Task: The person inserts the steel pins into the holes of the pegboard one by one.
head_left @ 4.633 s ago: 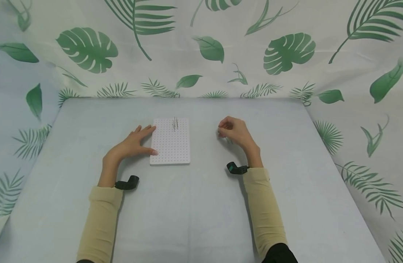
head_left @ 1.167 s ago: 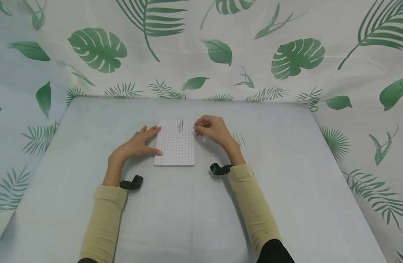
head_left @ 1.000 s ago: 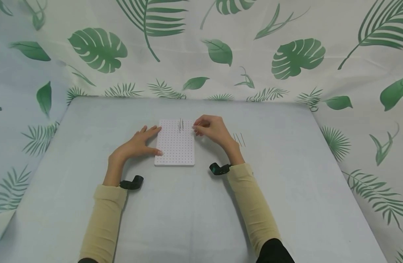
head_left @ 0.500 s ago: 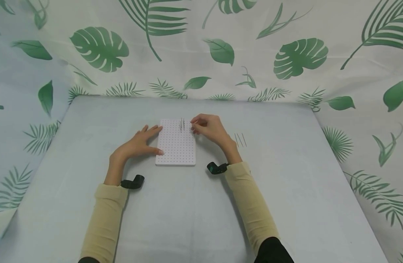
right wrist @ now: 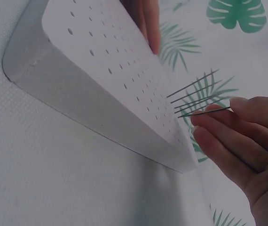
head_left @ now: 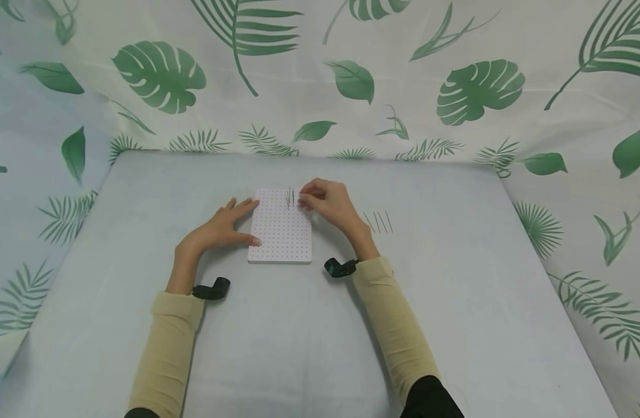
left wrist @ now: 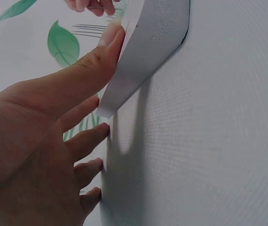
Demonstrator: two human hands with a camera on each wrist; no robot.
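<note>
A white board with rows of small holes lies flat on the table. Along its left side my left hand is spread, the thumb touching near the lower corner and a fingertip near the upper. Several thin dark metal pins stand upright in holes near the board's far end. Between thumb and fingertips my right hand pinches another thin pin. In the right wrist view, this pin's tip is at or just above the board beside the standing ones; whether it is in a hole I cannot tell.
Several loose pins lie side by side on the pale tabletop, right of the right hand. A leaf-printed cloth rises behind the table. Each wrist carries a small black camera.
From over the loose pins, my right hand has moved left to the board's far right part, carrying a pin, and edges closer to the standing pins. The left hand stays on the board.
</note>
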